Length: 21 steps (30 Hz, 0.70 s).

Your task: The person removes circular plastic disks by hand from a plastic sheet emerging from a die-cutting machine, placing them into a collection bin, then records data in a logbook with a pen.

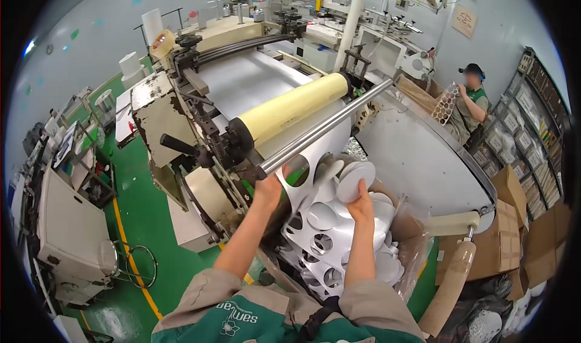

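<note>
My right hand (pixel 361 207) grips white round discs (pixel 356 181), apparently a small stack, thumb on the near side. On the left, my left hand (pixel 269 191) is closed at the edge of a white punched sheet (pixel 295 193) with large round holes; its fingertips are partly hidden. This sheet comes down from under a steel bar (pixel 327 128) and a yellow roller (pixel 296 108). Between my hands a pale, blurred piece hangs by the sheet. Below, more punched sheet (pixel 330 222) and loose discs lie heaped in a box lined with clear plastic (pixel 417 246).
The machine's black handle (pixel 178 144) juts out left of my left arm. A large grey panel (pixel 411 149) stands to the right, beside cardboard boxes (pixel 484 240) and a cardboard tube (pixel 448 288). Further back, a co-worker (pixel 472 104) holds a punched sheet.
</note>
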Each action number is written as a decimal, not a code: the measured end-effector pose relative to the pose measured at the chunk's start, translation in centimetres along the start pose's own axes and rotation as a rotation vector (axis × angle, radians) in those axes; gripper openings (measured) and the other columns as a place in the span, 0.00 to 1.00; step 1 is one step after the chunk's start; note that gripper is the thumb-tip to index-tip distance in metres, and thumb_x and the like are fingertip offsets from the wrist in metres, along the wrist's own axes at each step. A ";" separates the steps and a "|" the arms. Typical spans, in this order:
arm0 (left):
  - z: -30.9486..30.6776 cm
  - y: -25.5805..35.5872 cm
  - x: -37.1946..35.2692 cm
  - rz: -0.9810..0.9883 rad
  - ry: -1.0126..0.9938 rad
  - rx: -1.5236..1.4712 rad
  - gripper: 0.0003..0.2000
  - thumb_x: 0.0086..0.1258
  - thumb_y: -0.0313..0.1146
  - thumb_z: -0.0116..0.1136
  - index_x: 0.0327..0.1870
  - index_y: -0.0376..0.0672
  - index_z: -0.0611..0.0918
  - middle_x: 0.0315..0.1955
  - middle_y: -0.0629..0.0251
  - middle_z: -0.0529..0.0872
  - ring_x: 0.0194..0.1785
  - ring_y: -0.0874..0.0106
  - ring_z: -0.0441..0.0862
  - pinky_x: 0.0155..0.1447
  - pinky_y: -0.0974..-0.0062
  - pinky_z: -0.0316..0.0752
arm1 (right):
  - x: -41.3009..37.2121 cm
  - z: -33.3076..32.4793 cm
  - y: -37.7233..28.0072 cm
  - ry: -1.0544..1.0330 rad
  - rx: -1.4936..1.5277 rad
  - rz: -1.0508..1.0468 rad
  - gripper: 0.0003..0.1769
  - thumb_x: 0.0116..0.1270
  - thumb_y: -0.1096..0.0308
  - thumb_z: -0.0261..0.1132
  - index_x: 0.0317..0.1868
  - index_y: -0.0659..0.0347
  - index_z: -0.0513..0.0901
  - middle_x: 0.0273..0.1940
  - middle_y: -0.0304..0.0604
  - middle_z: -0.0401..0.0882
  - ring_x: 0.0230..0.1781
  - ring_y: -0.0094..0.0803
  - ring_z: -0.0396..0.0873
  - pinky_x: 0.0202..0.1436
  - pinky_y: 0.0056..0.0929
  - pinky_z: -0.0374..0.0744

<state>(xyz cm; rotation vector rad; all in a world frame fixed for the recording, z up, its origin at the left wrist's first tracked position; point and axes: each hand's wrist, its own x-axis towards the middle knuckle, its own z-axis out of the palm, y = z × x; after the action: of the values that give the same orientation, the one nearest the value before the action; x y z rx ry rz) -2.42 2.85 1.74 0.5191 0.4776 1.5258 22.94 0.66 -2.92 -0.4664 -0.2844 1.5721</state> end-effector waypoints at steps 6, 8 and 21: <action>0.5 -0.2 1.8 0.016 0.106 -0.075 0.18 0.71 0.39 0.36 0.57 0.41 0.68 0.55 0.64 0.72 0.57 0.68 0.69 0.63 0.63 0.62 | 0.7 2.7 -0.4 -0.118 -0.438 -0.149 0.15 0.65 0.66 0.58 0.50 0.63 0.73 0.44 0.39 0.76 0.42 0.28 0.74 0.48 0.31 0.74; -1.3 -0.4 3.2 -0.075 -0.137 -0.125 0.19 0.70 0.37 0.37 0.56 0.34 0.68 0.54 0.55 0.73 0.58 0.61 0.69 0.63 0.59 0.62 | 0.9 5.9 0.6 -0.069 -0.697 -0.162 0.14 0.63 0.67 0.60 0.46 0.65 0.77 0.36 0.39 0.78 0.34 0.22 0.74 0.37 0.23 0.75; 0.1 -7.6 -3.0 -0.223 -0.257 0.362 0.18 0.70 0.36 0.39 0.57 0.37 0.66 0.53 0.57 0.70 0.55 0.62 0.69 0.58 0.60 0.65 | 0.6 7.8 5.0 -0.010 -0.666 -0.181 0.25 0.50 0.69 0.70 0.48 0.68 0.75 0.41 0.48 0.79 0.40 0.38 0.77 0.44 0.38 0.76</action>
<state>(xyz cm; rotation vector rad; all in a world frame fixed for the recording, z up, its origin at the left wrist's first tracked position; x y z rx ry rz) 3.75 0.03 -2.73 0.8995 0.5929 1.1433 14.89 1.79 1.63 -0.9175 -0.8455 1.2772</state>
